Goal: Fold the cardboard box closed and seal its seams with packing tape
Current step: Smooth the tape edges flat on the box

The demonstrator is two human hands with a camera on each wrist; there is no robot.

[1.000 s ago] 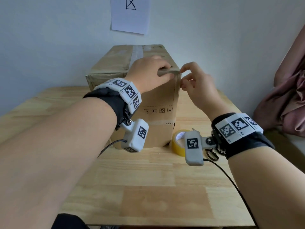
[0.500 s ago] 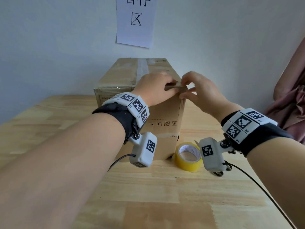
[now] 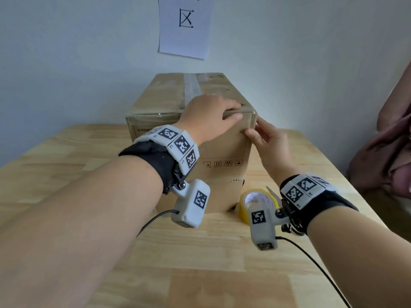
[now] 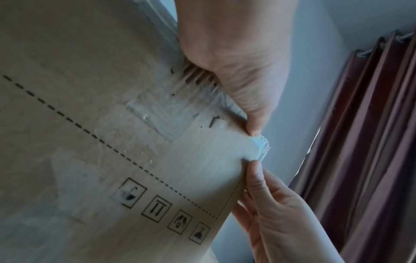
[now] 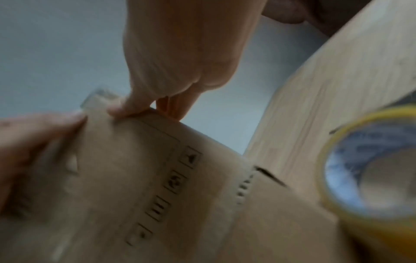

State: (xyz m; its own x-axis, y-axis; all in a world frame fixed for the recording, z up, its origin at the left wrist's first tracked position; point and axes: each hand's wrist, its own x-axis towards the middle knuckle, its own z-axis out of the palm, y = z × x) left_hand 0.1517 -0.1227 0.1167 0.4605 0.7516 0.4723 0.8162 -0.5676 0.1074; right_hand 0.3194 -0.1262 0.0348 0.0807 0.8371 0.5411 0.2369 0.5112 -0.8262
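Note:
The closed cardboard box (image 3: pixel 178 101) stands on the table with clear tape along its top seam. My left hand (image 3: pixel 233 112) grips the top front edge near the right corner, fingers on top and thumb (image 4: pixel 254 122) on the front face. My right hand (image 3: pixel 253 130) pinches the front right vertical edge just below that corner, thumb (image 5: pixel 126 108) in front and fingers round the side. A short clear tape end (image 4: pixel 261 145) sticks out at the corner between the two thumbs. The yellow tape roll (image 3: pixel 243 213) lies by the box's right foot, partly hidden by my wrist camera.
The wooden table (image 3: pixel 200 263) runs wide in front of the box, and its right edge is near my right forearm. A paper sign (image 3: pixel 185 27) hangs on the wall behind. Dark red cloth (image 3: pixel 389 152) hangs at the right. Cables trail from both wrists.
My right hand has come down from the box's top right corner onto the vertical edge below it. My left hand has stayed on the top front edge. The head view has tilted.

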